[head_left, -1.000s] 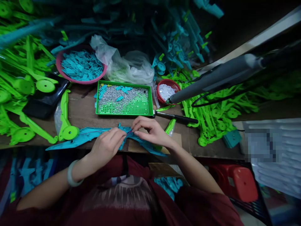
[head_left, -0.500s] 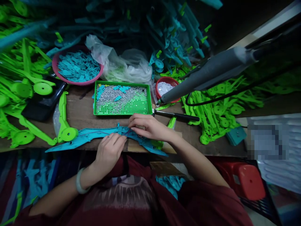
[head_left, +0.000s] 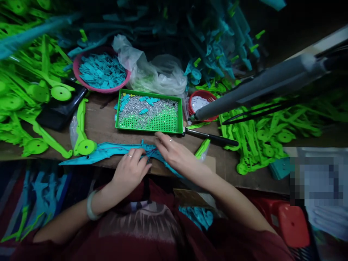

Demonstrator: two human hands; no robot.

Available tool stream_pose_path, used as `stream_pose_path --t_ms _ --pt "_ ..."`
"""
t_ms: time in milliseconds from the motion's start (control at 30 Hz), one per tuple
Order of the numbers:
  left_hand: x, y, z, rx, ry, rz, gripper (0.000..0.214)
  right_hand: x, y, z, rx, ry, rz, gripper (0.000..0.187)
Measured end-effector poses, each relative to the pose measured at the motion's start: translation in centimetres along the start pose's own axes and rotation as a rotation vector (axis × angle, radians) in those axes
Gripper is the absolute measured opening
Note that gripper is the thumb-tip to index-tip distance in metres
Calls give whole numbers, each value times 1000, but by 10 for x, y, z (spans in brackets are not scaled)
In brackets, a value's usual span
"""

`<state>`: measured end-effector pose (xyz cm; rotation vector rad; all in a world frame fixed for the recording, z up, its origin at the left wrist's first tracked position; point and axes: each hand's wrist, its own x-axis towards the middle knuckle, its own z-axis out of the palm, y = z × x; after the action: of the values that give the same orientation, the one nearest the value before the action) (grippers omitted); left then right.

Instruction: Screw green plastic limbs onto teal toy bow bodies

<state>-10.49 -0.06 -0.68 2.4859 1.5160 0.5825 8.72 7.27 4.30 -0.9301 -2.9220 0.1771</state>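
A long, curved blue plastic part (head_left: pixel 108 149) lies crosswise at the table's front edge, with its inner side up. Thin dark wires (head_left: pixel 149 153) run along it and bunch between my hands. My left hand (head_left: pixel 129 167) has its bent fingers over the middle of the part and its thumb at the near side. Just to the right, my right hand (head_left: pixel 176 156) reaches down with curled fingers where the wires meet the part. Its fingertips are partly hidden. A lime-green arm with a round disc (head_left: pixel 85 146) touches the blue part's left end.
Behind my hands stands a green tray (head_left: pixel 149 131) of small screws and blue pieces. A black-handled tool (head_left: pixel 214 137) lies beside it. A grey powered screwdriver (head_left: pixel 244 94) hangs at right. Pink (head_left: pixel 103 88) and red (head_left: pixel 213 96) baskets hold small pieces. Green parts (head_left: pixel 252 134) are heaped about.
My left thumb has spread away from its fingers. My right hand has turned and moved slightly right along the blue part. The whole view has shifted a little.
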Motion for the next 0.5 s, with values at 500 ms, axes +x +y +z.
stream_pose_path --t_ms 500 --pt "-9 -16 16 -64 133 230 10 0 -10 38 442 328 330 12"
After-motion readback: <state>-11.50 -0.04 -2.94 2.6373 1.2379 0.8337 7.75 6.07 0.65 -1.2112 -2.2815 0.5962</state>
